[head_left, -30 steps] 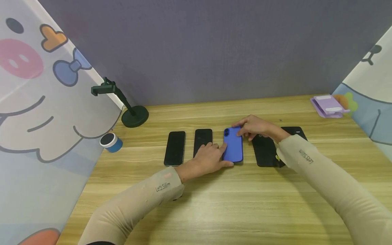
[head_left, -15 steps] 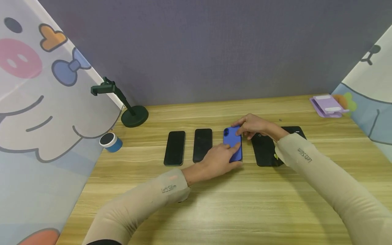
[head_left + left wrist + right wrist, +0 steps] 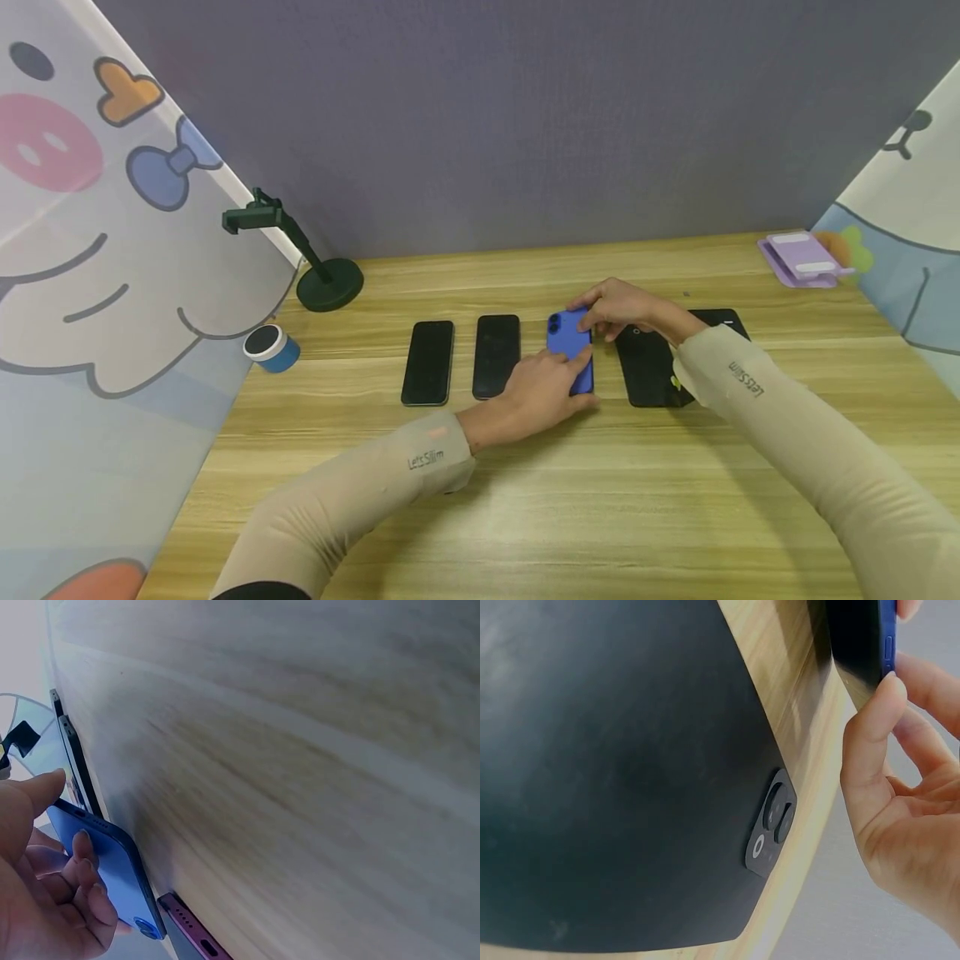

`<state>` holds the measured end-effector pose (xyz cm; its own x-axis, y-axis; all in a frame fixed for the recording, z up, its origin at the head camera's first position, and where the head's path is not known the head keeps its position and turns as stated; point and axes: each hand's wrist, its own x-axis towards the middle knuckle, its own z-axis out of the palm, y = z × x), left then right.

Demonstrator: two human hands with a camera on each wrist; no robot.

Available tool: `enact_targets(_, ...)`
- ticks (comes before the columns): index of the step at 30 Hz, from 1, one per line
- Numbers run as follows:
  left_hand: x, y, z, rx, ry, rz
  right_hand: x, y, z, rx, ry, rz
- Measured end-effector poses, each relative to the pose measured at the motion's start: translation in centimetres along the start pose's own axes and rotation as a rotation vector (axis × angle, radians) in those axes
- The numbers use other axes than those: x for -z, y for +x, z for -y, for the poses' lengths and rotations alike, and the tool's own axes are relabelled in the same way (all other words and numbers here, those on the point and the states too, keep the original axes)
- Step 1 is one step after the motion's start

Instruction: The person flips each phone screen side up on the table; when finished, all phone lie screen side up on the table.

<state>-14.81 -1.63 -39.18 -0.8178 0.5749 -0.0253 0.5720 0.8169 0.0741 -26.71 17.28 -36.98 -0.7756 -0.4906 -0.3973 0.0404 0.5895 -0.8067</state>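
Observation:
A blue smartphone (image 3: 567, 340) is held back side up, its twin camera at the upper left corner. My left hand (image 3: 546, 385) grips its lower end; in the left wrist view the thumb (image 3: 46, 787) is at the bottom edge and a fingertip (image 3: 82, 844) presses the back. My right hand (image 3: 618, 303) pinches the upper right part, with the thumb on the side edge in the right wrist view. There, part of the dark front (image 3: 851, 637) shows under the raised edge. Two black smartphones, the nearer (image 3: 496, 357) and the farther (image 3: 428, 363), lie to the left, screens up.
A black phone (image 3: 647, 371) lies back up under my right wrist, another black device (image 3: 722, 320) partly behind the sleeve. A dark green phone stand (image 3: 330, 285) and a blue-and-white jar (image 3: 273, 350) are at the left, a purple folding stand (image 3: 802, 257) at the back right.
My left hand has slid right, from the phone's left side onto its lower end, uncovering the black phone beside it. The right hand has hardly moved.

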Motion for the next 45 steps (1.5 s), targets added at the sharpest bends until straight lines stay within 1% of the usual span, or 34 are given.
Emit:
enact_targets(6, 0.1, 0.2, 0.0, 0.012, -0.001, 0.013, 0.1, 0.1, 0.1, -0.010, -0.012, -0.007)
enact_targets(15, 0.4, 0.3, 0.2, -0.013, -0.010, 0.010, -0.1, -0.2, 0.9, -0.001, -0.031, -0.011)
enact_targets(22, 0.8, 0.4, 0.6, -0.058, -0.083, 0.016, -0.4, -0.6, 0.8, 0.017, -0.018, -0.041)
enact_targets(25, 1.0, 0.3, 0.7, -0.062, -0.124, 0.020, -0.4, -0.9, 0.8, 0.030, -0.012, -0.056)
enact_targets(28, 1.1, 0.3, 0.7, -0.056, -0.137, 0.019, -0.4, -1.1, 0.8, 0.045, -0.004, -0.067)
enact_targets(33, 1.2, 0.3, 0.6, -0.045, -0.117, 0.001, -0.5, -1.4, 0.8, 0.057, 0.020, -0.084)
enact_targets(40, 1.6, 0.0, 0.5, -0.005, -0.131, 0.002, -0.5, -1.5, 0.8, 0.080, 0.075, -0.107)
enact_targets(43, 1.9, -0.2, 0.6, 0.026, -0.162, 0.000, -0.5, -1.6, 0.8, 0.087, 0.107, -0.110)
enact_targets(45, 2.0, -0.3, 0.7, 0.056, -0.218, -0.002, -0.5, -1.7, 0.8, 0.089, 0.127, -0.111)
